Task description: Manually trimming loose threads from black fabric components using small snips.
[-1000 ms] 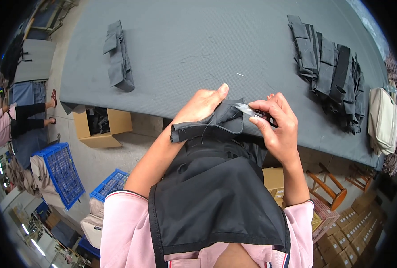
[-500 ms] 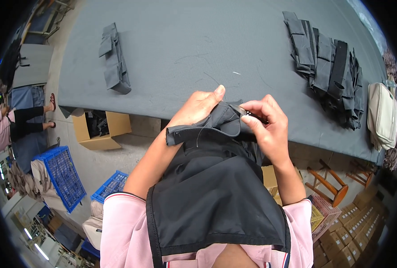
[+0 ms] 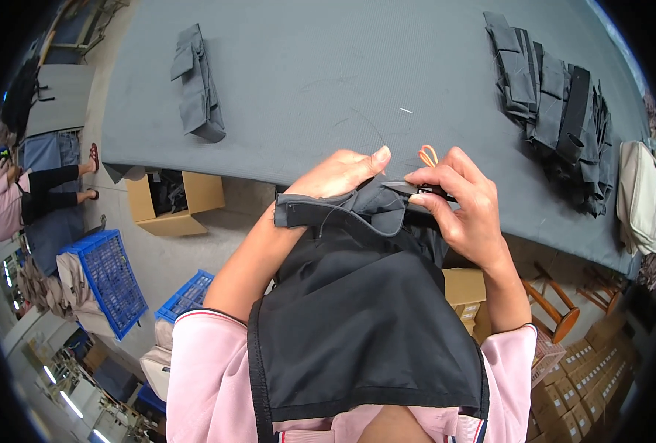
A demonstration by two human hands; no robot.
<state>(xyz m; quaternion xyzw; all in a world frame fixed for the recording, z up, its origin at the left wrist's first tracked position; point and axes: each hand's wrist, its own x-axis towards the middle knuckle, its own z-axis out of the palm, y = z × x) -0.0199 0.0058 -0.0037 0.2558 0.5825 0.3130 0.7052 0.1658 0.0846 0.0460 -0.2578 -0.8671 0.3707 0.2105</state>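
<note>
A dark grey sewn fabric piece [image 3: 343, 212] hangs folded over my left hand [image 3: 337, 177], whose thumb sticks out while the fingers are partly hidden under the cloth. In my right hand [image 3: 461, 199] is a pair of thread snips [image 3: 403, 187], pinched between thumb and fingers. Their metal blades point left, at the right end of the fabric piece, and an orange cord loop [image 3: 427, 155] stands up from behind the fingers. A loose thread dangles over the front of the piece. Whether the blades touch cloth or thread, I cannot tell.
The grey-covered table [image 3: 306, 96] carries a small fabric stack [image 3: 197, 85] at left and a larger fabric pile [image 3: 553, 111] at right. Below its edge stands an open cardboard box [image 3: 167, 224]. Blue crates [image 3: 110, 284] lie left, wooden stools [image 3: 553, 303] right. Another person [image 3: 18, 199] is far left.
My right hand has drawn slightly away to the right with the snips, and the orange loop has come into sight. The whole view has shifted a little.
</note>
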